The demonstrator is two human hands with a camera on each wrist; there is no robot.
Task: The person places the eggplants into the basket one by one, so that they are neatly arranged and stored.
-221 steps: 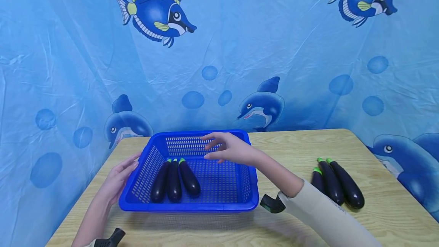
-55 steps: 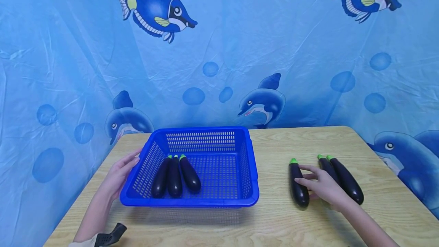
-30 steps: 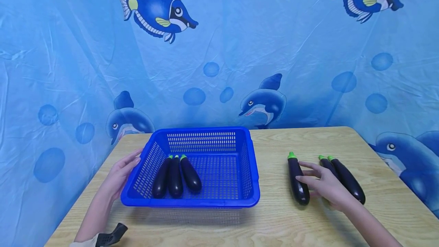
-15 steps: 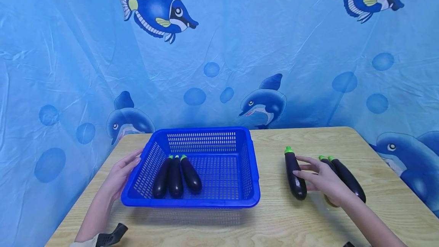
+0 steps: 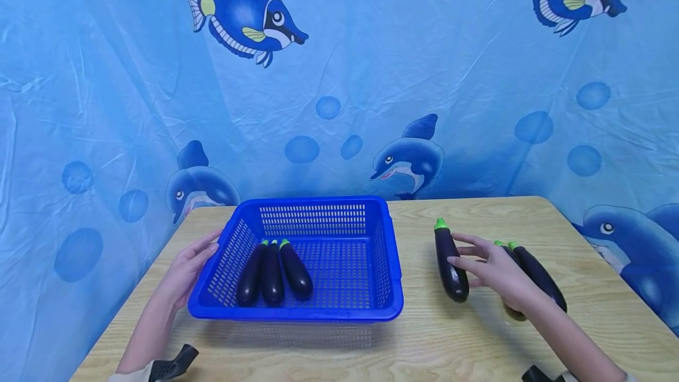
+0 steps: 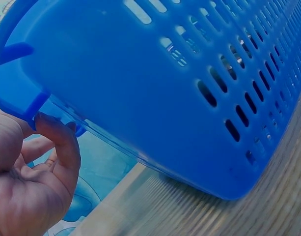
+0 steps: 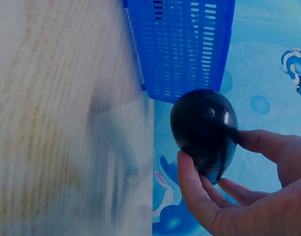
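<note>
My right hand (image 5: pixel 490 267) pinches a dark purple eggplant (image 5: pixel 450 264) with a green stem end, thumb on one side and fingers on the other. In the right wrist view its rounded bottom end (image 7: pixel 203 123) faces the camera, above the table. My left hand (image 5: pixel 183 273) is at the left side of a blue plastic basket (image 5: pixel 297 313). The left wrist view shows that hand's fingers (image 6: pixel 67 147) curled at the basket's rim. Inside the basket, on its left half, three eggplants (image 5: pixel 272 276) lie side by side, stems pointing away.
Two more eggplants (image 5: pixel 541 276) lie on the wooden table (image 5: pixel 424 346) at the right, one partly hidden behind my right wrist. A blue curtain (image 5: pixel 339 46) printed with fish and dolphins hangs behind the table.
My right hand left the basket, took one eggplant from the group on the right, and has moved it up and leftward. The left hand and basket stay in place.
</note>
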